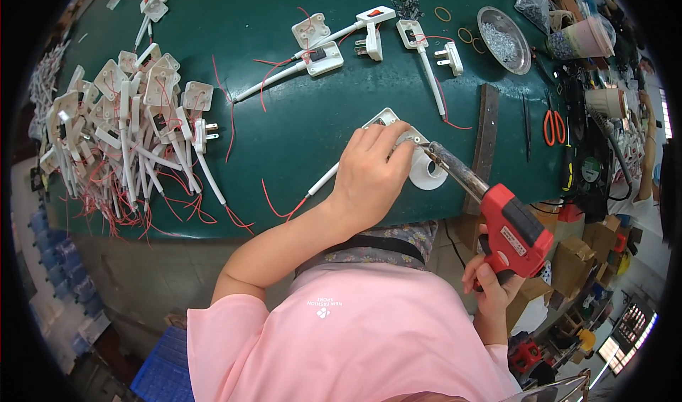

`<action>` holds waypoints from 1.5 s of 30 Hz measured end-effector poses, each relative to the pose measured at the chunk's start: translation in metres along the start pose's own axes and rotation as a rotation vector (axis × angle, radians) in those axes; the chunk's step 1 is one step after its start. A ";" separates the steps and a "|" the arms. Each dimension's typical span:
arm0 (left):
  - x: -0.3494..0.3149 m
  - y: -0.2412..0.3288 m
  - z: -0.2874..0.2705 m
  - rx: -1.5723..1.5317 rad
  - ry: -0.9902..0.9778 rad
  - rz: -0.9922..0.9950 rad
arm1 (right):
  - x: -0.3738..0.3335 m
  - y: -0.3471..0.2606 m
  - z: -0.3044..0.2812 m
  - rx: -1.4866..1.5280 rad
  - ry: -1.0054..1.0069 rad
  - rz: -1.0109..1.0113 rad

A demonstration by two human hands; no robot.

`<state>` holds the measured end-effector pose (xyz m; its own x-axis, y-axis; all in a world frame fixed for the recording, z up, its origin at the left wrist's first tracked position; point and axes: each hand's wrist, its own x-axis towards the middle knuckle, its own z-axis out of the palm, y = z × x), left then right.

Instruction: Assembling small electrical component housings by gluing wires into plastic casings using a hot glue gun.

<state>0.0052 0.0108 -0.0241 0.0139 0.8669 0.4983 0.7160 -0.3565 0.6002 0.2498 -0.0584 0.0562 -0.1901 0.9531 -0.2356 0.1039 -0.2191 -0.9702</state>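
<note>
My right hand [490, 281] is closed round the handle of a red and black soldering gun [513, 233]. Its metal tip points left, at the end of a white plastic plug housing [384, 116] on the green table. Over that housing my left hand [373, 171] bends, fingers closed on it and hiding most of its inside. From under the hand a white cable [323, 180] with red wires runs down left. Beside the fingertips lies a white round spool-like piece [428, 176], partly covered by the gun's tip.
A heap of white plug housings with cables [135, 125] fills the left. Farther back lie opened housings [325, 60] and a plug piece [449, 59]. To the right are a metal bowl [522, 64], a dark bar [485, 125], red-handled scissors [553, 125] and a plastic tub [582, 38].
</note>
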 end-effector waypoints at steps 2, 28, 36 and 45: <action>0.001 0.001 -0.001 -0.004 -0.002 0.005 | 0.001 -0.003 0.002 -0.001 0.006 0.004; -0.003 0.004 0.007 -0.037 -0.026 0.030 | 0.004 -0.026 0.011 0.032 0.074 0.064; -0.002 0.003 0.006 -0.025 -0.032 0.036 | 0.008 -0.027 0.011 0.039 0.079 0.070; -0.003 0.005 0.006 -0.035 -0.028 0.027 | 0.006 -0.025 0.008 0.056 0.058 0.058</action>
<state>0.0127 0.0084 -0.0259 0.0524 0.8661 0.4972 0.6901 -0.3912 0.6088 0.2382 -0.0489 0.0783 -0.1283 0.9486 -0.2892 0.0576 -0.2840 -0.9571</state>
